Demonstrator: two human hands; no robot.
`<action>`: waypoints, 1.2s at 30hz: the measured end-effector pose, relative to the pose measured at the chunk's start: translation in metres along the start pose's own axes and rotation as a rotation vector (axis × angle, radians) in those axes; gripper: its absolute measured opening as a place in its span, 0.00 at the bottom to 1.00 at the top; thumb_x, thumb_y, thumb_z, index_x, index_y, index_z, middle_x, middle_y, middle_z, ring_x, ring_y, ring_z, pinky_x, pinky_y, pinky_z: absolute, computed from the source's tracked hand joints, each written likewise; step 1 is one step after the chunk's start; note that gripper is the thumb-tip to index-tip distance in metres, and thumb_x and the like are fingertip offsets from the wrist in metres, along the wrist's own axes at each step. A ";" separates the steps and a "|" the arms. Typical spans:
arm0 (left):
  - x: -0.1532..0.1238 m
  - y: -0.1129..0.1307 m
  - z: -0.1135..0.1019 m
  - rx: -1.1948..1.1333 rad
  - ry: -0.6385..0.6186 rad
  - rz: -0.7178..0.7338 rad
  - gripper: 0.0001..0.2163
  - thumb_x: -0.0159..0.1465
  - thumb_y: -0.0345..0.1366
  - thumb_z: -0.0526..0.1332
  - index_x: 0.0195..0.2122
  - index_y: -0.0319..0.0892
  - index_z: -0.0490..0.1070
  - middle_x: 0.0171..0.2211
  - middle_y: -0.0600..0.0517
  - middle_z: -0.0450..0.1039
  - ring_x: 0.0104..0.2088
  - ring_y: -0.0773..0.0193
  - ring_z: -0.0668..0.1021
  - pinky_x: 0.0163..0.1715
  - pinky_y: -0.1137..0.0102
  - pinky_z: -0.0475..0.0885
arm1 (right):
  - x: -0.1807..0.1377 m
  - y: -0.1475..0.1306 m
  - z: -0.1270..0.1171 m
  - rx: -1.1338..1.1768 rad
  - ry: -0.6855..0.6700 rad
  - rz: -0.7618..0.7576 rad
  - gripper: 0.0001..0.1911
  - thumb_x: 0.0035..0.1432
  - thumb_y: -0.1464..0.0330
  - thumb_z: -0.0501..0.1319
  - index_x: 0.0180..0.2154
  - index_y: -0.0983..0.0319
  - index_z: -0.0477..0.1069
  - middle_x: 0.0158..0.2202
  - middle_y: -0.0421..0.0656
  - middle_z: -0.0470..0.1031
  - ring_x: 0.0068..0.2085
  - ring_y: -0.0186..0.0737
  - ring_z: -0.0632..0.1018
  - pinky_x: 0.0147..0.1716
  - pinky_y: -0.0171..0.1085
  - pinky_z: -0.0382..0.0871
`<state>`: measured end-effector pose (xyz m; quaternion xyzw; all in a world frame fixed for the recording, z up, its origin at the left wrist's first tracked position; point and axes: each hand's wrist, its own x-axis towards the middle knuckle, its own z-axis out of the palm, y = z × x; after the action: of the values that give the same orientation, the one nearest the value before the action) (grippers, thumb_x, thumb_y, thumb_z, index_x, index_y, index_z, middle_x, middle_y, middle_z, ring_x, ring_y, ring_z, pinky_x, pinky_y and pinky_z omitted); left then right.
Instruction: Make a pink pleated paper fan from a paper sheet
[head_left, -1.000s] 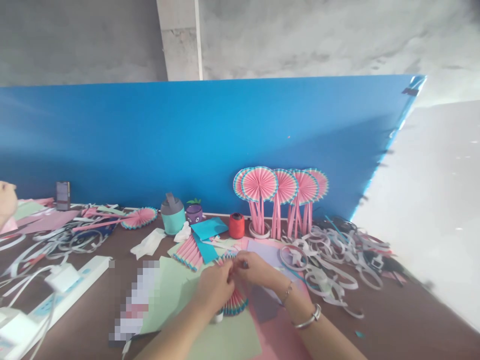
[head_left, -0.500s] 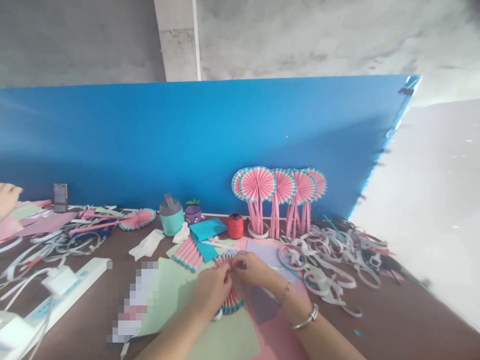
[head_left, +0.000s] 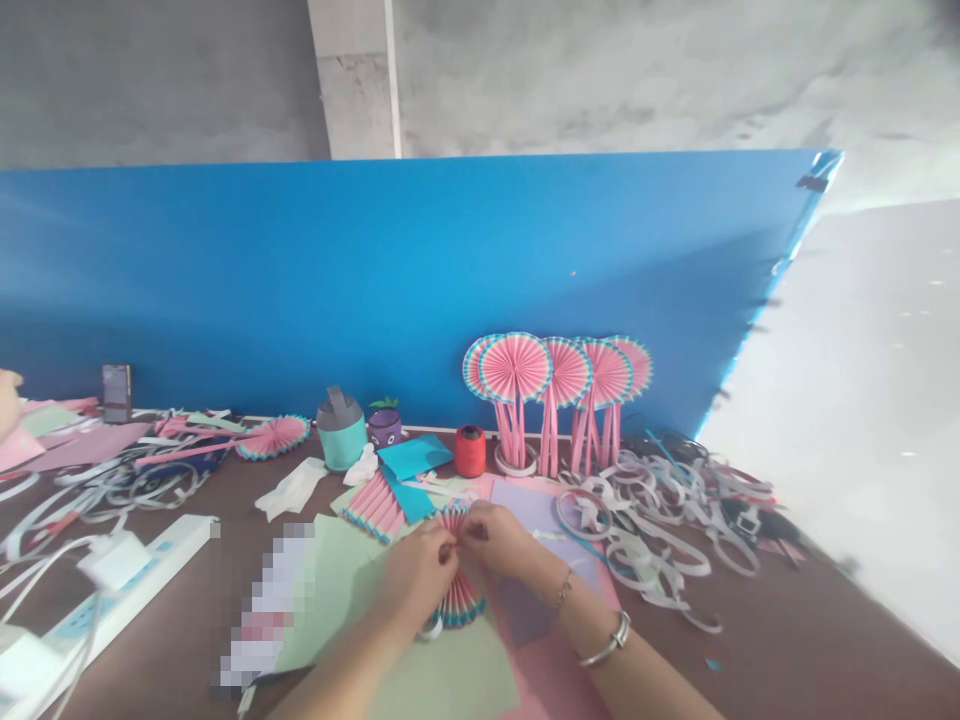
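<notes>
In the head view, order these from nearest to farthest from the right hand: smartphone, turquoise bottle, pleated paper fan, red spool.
From the right hand:
1. Pleated paper fan: at the fingertips.
2. Red spool: just beyond the hand.
3. Turquoise bottle: farther left.
4. Smartphone: far left, upright.

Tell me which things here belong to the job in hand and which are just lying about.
Likely the job:
pleated fan, held by left hand and right hand
folded pink paper
matching upright fans

Apparently just lying about:
phone
lidded turquoise cup
power strip
</notes>
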<state>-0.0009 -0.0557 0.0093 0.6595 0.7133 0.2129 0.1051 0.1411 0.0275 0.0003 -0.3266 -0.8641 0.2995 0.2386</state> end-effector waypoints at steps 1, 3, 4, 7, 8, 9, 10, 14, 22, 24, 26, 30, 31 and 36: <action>0.000 -0.002 0.001 0.003 0.008 0.006 0.09 0.60 0.29 0.57 0.31 0.46 0.77 0.36 0.52 0.77 0.36 0.64 0.77 0.32 0.72 0.62 | 0.000 0.000 0.001 -0.007 0.008 0.003 0.10 0.45 0.79 0.59 0.16 0.64 0.64 0.20 0.35 0.60 0.27 0.32 0.64 0.29 0.31 0.55; 0.001 -0.006 0.004 0.003 0.029 0.014 0.09 0.61 0.30 0.56 0.31 0.46 0.77 0.36 0.53 0.76 0.34 0.65 0.77 0.32 0.72 0.61 | 0.000 0.001 0.004 -0.019 0.022 0.013 0.10 0.44 0.80 0.58 0.16 0.64 0.63 0.21 0.35 0.59 0.27 0.32 0.64 0.29 0.31 0.55; 0.001 -0.008 0.005 -0.001 0.040 0.019 0.09 0.61 0.31 0.56 0.31 0.45 0.76 0.35 0.53 0.76 0.34 0.65 0.77 0.31 0.72 0.61 | 0.000 0.001 0.006 -0.023 0.027 0.017 0.10 0.44 0.80 0.58 0.17 0.64 0.63 0.21 0.36 0.60 0.27 0.32 0.64 0.29 0.31 0.55; 0.001 -0.010 0.007 -0.031 0.067 0.035 0.08 0.61 0.30 0.57 0.33 0.45 0.76 0.36 0.53 0.75 0.34 0.65 0.77 0.32 0.73 0.62 | 0.000 0.002 0.007 -0.031 0.032 0.026 0.09 0.44 0.80 0.58 0.18 0.64 0.65 0.22 0.36 0.61 0.28 0.32 0.65 0.28 0.31 0.55; 0.001 -0.010 0.007 -0.041 0.072 0.040 0.08 0.61 0.30 0.57 0.33 0.45 0.75 0.37 0.53 0.75 0.35 0.65 0.77 0.32 0.73 0.62 | 0.000 0.001 0.007 -0.032 0.033 0.028 0.09 0.44 0.80 0.58 0.18 0.64 0.65 0.23 0.36 0.61 0.28 0.32 0.65 0.28 0.30 0.55; 0.001 -0.010 0.006 -0.048 0.074 0.040 0.07 0.60 0.29 0.57 0.33 0.45 0.75 0.37 0.53 0.75 0.35 0.66 0.77 0.33 0.73 0.62 | 0.000 0.001 0.007 -0.033 0.034 0.030 0.08 0.44 0.80 0.58 0.19 0.64 0.66 0.23 0.36 0.61 0.28 0.32 0.65 0.28 0.30 0.55; 0.002 -0.009 0.006 -0.051 0.074 0.040 0.07 0.60 0.29 0.57 0.33 0.45 0.75 0.37 0.53 0.75 0.35 0.66 0.77 0.33 0.73 0.62 | -0.001 0.000 0.007 -0.034 0.036 0.032 0.08 0.44 0.80 0.58 0.19 0.64 0.66 0.23 0.36 0.61 0.28 0.32 0.65 0.28 0.30 0.55; 0.002 -0.008 0.003 -0.037 0.058 0.025 0.07 0.59 0.28 0.57 0.32 0.44 0.74 0.36 0.53 0.74 0.34 0.66 0.76 0.32 0.73 0.61 | -0.001 -0.002 0.005 -0.032 0.039 0.033 0.07 0.45 0.80 0.59 0.21 0.64 0.68 0.24 0.36 0.62 0.28 0.32 0.66 0.28 0.30 0.56; 0.003 -0.006 -0.005 0.000 0.010 0.031 0.08 0.63 0.30 0.56 0.33 0.44 0.75 0.37 0.52 0.74 0.34 0.65 0.77 0.31 0.72 0.62 | -0.002 -0.003 0.009 -0.036 0.067 0.027 0.09 0.49 0.81 0.58 0.22 0.64 0.70 0.24 0.37 0.63 0.29 0.33 0.66 0.30 0.30 0.56; 0.002 -0.008 -0.005 0.014 0.002 0.069 0.09 0.64 0.31 0.55 0.33 0.44 0.76 0.37 0.52 0.74 0.34 0.64 0.77 0.31 0.72 0.62 | -0.002 -0.003 0.010 -0.036 0.075 0.028 0.10 0.49 0.81 0.58 0.23 0.64 0.71 0.24 0.37 0.64 0.30 0.33 0.67 0.30 0.30 0.57; 0.002 -0.011 -0.004 0.015 0.001 0.109 0.09 0.64 0.30 0.55 0.34 0.44 0.76 0.37 0.51 0.73 0.34 0.64 0.77 0.32 0.72 0.63 | -0.003 -0.004 0.011 -0.034 0.080 0.027 0.10 0.50 0.81 0.57 0.24 0.64 0.72 0.25 0.38 0.65 0.31 0.33 0.68 0.31 0.31 0.57; 0.003 -0.015 -0.002 -0.037 0.016 0.159 0.10 0.63 0.28 0.54 0.33 0.44 0.75 0.37 0.51 0.73 0.36 0.64 0.76 0.34 0.72 0.64 | -0.004 -0.006 0.012 -0.047 0.101 0.034 0.10 0.50 0.81 0.57 0.24 0.64 0.72 0.26 0.38 0.66 0.31 0.34 0.68 0.32 0.31 0.57; 0.004 -0.015 -0.001 -0.057 0.018 0.159 0.10 0.62 0.27 0.54 0.33 0.43 0.74 0.37 0.51 0.72 0.36 0.64 0.76 0.35 0.72 0.64 | -0.004 -0.006 0.012 -0.053 0.106 0.037 0.09 0.50 0.81 0.58 0.24 0.64 0.72 0.26 0.38 0.65 0.31 0.34 0.67 0.31 0.31 0.57; 0.007 -0.013 0.000 -0.138 0.019 0.107 0.08 0.59 0.24 0.55 0.31 0.43 0.70 0.35 0.52 0.72 0.35 0.65 0.75 0.35 0.73 0.64 | -0.004 -0.004 0.013 -0.055 0.107 0.018 0.09 0.50 0.81 0.57 0.23 0.64 0.70 0.25 0.38 0.64 0.31 0.34 0.67 0.31 0.31 0.57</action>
<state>-0.0134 -0.0496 0.0049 0.6858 0.6616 0.2731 0.1321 0.1340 0.0170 -0.0070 -0.3565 -0.8551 0.2597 0.2725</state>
